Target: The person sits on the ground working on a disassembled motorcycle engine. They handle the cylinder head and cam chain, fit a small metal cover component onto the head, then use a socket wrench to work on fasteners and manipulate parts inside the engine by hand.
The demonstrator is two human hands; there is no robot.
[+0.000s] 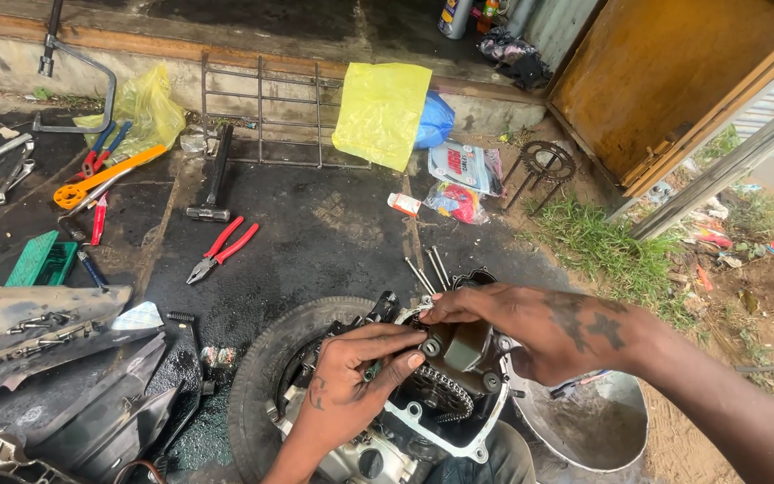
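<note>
Head view: your left hand (351, 381) pinches a small dark tool against the engine block (445, 376), fingertips (412, 360) pressed beside a round fitting. Your right hand (539, 332) curls over the block's upper end, fingers (445, 309) gripping a small metal part there. Engine block sits on a tyre (257, 376) at the bottom edge of the dark floor slab (315, 224), its drive chain (445, 394) exposed below your hands. Metal bowl (593, 421) lies just right of the block, under your right forearm. Loose long bolts (427, 269) lie just beyond the block. Red-handled pliers (223, 251) and a hammer (215, 179) lie mid-slab; yellow plastic bag (382, 112) at the far edge.
</note>
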